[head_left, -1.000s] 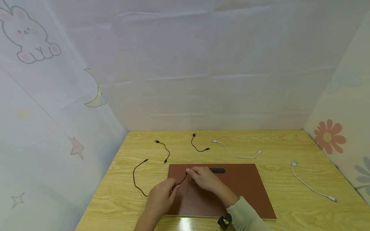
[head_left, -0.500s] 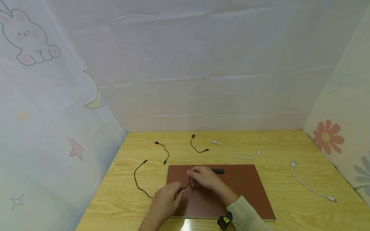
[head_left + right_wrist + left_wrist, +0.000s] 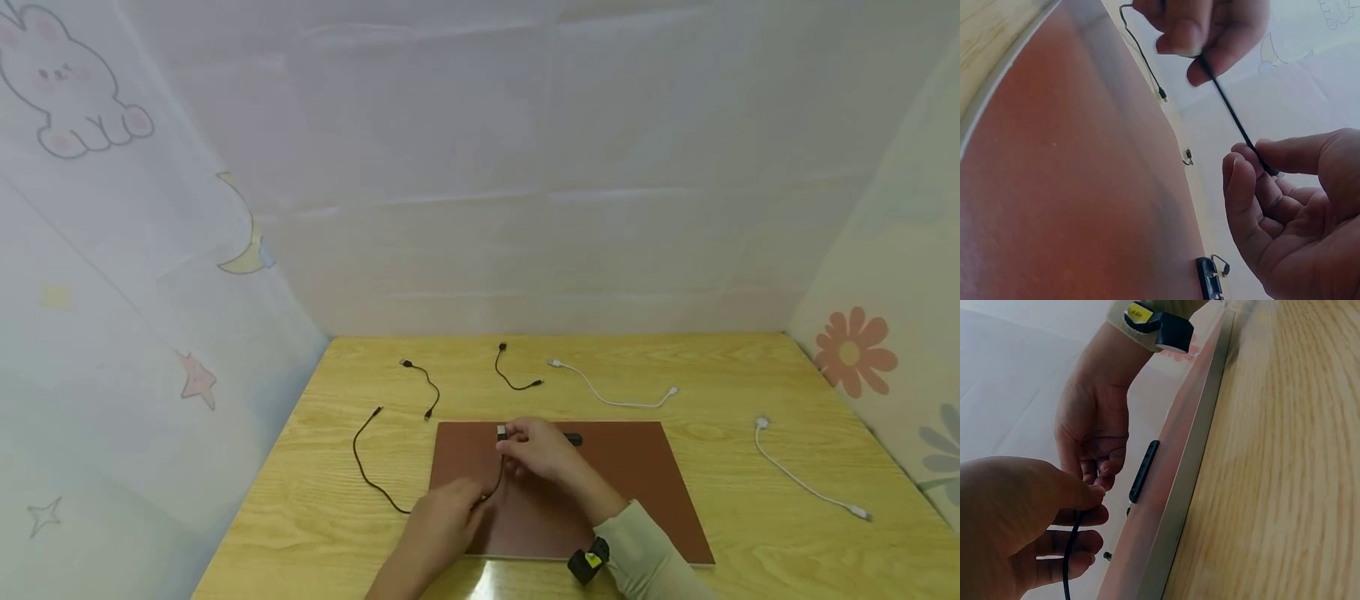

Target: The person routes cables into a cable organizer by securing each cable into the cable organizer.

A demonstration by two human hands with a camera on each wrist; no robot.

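A black USB cable (image 3: 362, 461) runs from the bare wood on the left through both hands. My left hand (image 3: 444, 521) pinches its cord between thumb and fingers, over the front of the brown board (image 3: 622, 500). My right hand (image 3: 542, 450) grips the cable's plug end near the board's far edge, and the silver USB plug (image 3: 502, 432) points up past the fingertips. In the right wrist view the cord (image 3: 1232, 112) is stretched between the two hands. A black slotted strip (image 3: 1145, 472) lies on the board, partly hidden behind my right hand in the head view.
Beyond the board lie two short black cables (image 3: 435, 389) and a white cable (image 3: 615, 403). Another white cable (image 3: 806, 487) lies on the right of the wooden table (image 3: 300, 533). Cloth walls (image 3: 525, 208) enclose the back and sides.
Both hands have shifted slightly right, drawing the cable's trailing part along. The plug in my right hand, hidden by the fingers half a second ago, now shows its silver end upward.
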